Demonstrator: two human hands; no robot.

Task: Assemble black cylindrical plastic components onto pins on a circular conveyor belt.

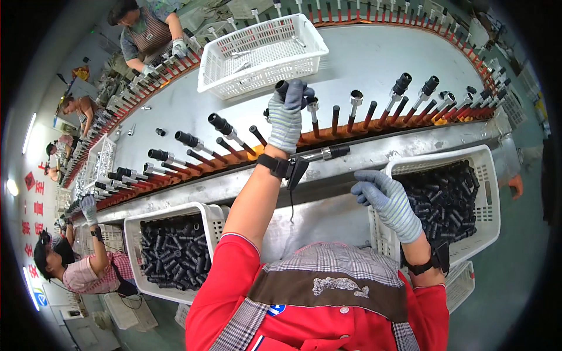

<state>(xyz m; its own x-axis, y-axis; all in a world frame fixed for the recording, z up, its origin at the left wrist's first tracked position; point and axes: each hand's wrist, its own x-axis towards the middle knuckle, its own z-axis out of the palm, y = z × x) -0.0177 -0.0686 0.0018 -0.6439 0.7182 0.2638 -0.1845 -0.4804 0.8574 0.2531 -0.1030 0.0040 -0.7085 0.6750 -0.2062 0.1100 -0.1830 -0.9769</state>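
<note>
My left hand (285,120), in a striped glove with grey fingertips, reaches over the row of upright rods. Its fingers are closed round a black ribbed sleeve (281,89), whose end shows above the thumb side. Just right of it, a metal socket (313,106) sits on a rod. Below that, a metal piece with a black sleeve (335,152) lies slantwise at the table's front edge, close to my left wrist. My right hand (386,202), gloved alike, hovers beside the right basket (490,193) of black sleeves, fingers loosely bent and apart, nothing visible in them.
Red-and-black rods (231,153) line the curved conveyor track, several topped with metal sockets and black sleeves. A left basket (133,245) holds more black sleeves. A white basket (263,55) with a few metal pieces stands on the tabletop. Co-workers (149,38) work along the left side.
</note>
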